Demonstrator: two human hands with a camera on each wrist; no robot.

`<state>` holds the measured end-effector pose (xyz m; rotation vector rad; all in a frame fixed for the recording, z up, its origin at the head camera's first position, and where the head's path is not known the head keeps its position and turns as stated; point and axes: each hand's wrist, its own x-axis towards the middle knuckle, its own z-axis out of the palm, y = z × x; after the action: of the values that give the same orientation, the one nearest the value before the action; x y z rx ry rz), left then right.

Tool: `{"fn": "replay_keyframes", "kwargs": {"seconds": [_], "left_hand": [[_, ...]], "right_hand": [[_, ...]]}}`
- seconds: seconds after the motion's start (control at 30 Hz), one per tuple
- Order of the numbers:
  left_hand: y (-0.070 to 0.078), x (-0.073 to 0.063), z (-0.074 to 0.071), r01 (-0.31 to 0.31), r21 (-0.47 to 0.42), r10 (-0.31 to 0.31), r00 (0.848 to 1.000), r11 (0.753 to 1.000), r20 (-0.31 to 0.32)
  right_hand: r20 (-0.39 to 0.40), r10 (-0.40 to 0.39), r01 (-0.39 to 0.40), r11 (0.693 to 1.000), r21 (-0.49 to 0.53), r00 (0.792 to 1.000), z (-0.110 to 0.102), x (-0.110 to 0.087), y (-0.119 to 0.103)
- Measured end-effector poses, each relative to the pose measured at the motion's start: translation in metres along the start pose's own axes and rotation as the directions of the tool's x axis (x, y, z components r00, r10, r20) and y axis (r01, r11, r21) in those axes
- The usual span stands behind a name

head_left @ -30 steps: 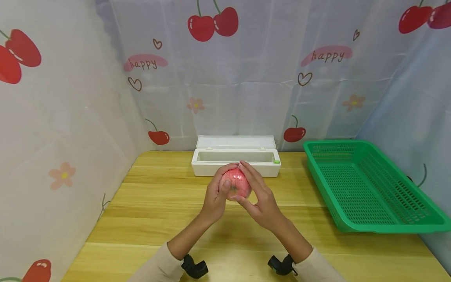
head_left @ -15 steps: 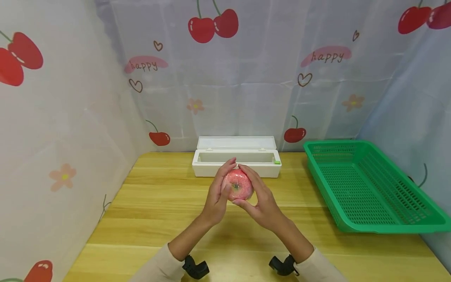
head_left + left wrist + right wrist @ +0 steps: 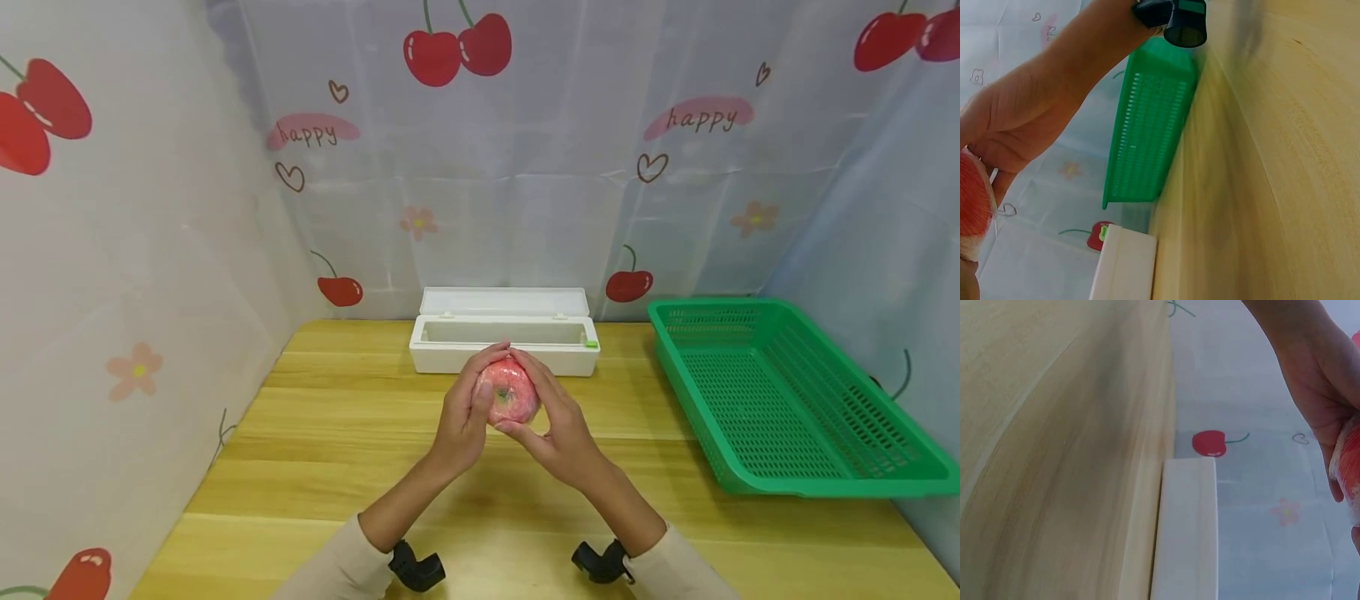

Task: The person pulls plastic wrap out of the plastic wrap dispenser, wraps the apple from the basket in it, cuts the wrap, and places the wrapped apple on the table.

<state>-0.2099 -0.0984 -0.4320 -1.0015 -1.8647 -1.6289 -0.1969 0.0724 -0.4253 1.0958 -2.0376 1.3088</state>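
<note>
A red apple (image 3: 513, 398), wrapped in clear plastic film, is held above the wooden table between both hands, its stem hollow facing the head camera. My left hand (image 3: 461, 421) cups its left side, with the thumb lying near the stem. The right hand (image 3: 562, 433) curves round the opposite side, fingers on top and thumb beneath. Fingertips of both hands meet or nearly meet at the far side. In the left wrist view the film-covered apple (image 3: 972, 200) appears at the left edge; in the right wrist view the apple (image 3: 1350, 465) is cut off at the right edge.
Behind the hands stands a long white box (image 3: 506, 360) with its lid (image 3: 504, 301) raised and a small green piece at its right end. A green perforated basket (image 3: 750, 417) sits at the table's right. Printed curtains surround the wooden table (image 3: 322, 450).
The apple has turned and shifted slightly to the right. My left fingers lifted off it a little half a second ago and now lie closer round it again.
</note>
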Motion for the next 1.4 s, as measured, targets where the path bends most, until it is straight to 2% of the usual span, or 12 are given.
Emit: {"fn": "replay_keyframes", "kwargs": {"seconds": [0.23, 0.37, 0.53, 0.63, 0.8, 1.0, 1.1, 1.23, 1.4], "left_hand": [[0.001, 0.000, -0.002, 0.042, -0.092, -0.045, 0.999, 0.995, -0.027], [0.002, -0.002, -0.004, 0.070, -0.143, -0.069, 0.998, 0.987, 0.009], [0.004, -0.005, -0.006, 0.081, -0.189, -0.070, 0.996, 0.979, 0.062], [0.004, -0.005, -0.003, 0.055, -0.167, -0.045, 0.997, 0.984, 0.062], [0.004, -0.004, 0.004, 0.005, -0.076, -0.003, 1.000, 0.997, 0.027], [0.006, -0.002, 0.004, 0.012, -0.025, -0.012, 1.000, 1.000, 0.017], [0.006, -0.001, 0.002, 0.024, -0.040, -0.024, 1.000, 0.999, 0.015], [0.005, -0.002, -0.001, 0.064, -0.101, -0.064, 0.998, 0.993, 0.002], [0.005, -0.002, -0.004, 0.097, -0.146, -0.098, 0.995, 0.985, -0.001]], "right_hand": [[-0.057, -0.073, 0.072, 0.997, -0.017, 0.996, 0.000, 0.000, 0.004], [-0.088, -0.069, 0.068, 0.998, -0.018, 0.994, -0.001, -0.002, 0.003], [-0.109, -0.043, 0.047, 0.998, 0.042, 0.993, -0.003, -0.002, 0.000], [-0.111, -0.034, 0.041, 0.997, 0.059, 0.993, -0.003, -0.004, 0.001], [-0.101, -0.026, 0.032, 0.998, 0.059, 0.995, -0.003, -0.007, 0.003], [-0.077, -0.001, 0.003, 1.000, 0.027, 0.997, -0.006, -0.006, 0.002], [-0.057, 0.012, -0.011, 1.000, 0.020, 0.998, -0.008, -0.003, 0.001], [-0.024, 0.022, -0.021, 0.999, 0.040, 0.999, -0.010, 0.002, 0.000], [-0.038, 0.019, -0.018, 0.999, 0.041, 0.999, -0.008, 0.003, -0.001]]}}
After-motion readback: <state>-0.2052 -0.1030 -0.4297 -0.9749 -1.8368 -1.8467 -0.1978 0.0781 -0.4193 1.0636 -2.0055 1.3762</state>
